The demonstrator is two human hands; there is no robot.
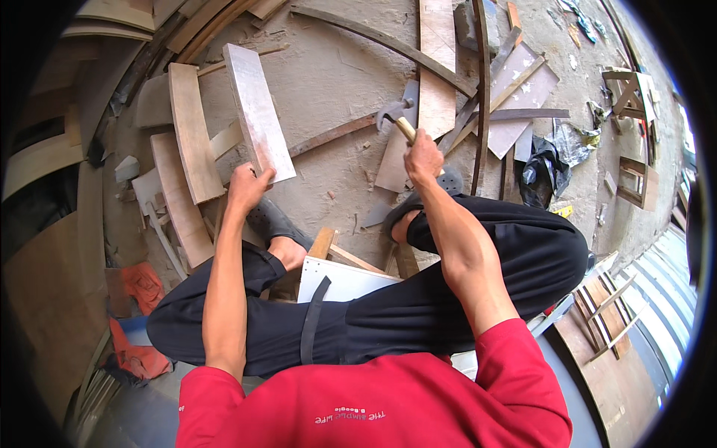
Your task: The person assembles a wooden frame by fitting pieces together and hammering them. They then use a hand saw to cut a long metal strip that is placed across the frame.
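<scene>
My left hand (249,187) is closed on the near end of a pale board (258,112), with the thumb on its top face. The board slants away from me, above the ground. In my right hand (423,158) is a claw hammer (404,125), gripped by its light wooden handle with the metal head pointing up and away. The hammer is held apart from the board, to its right. Beside the board on the left lie two more wooden boards (193,134). Between my legs is a small wooden piece with a white top (343,280).
Long planks and strips (437,67) lie crossed on the dusty ground ahead. A black plastic bag (544,172) rests at right, with small wooden frames (633,183) beyond it. Orange-red cloth (140,358) lies at lower left. Large panels (52,276) line the left side.
</scene>
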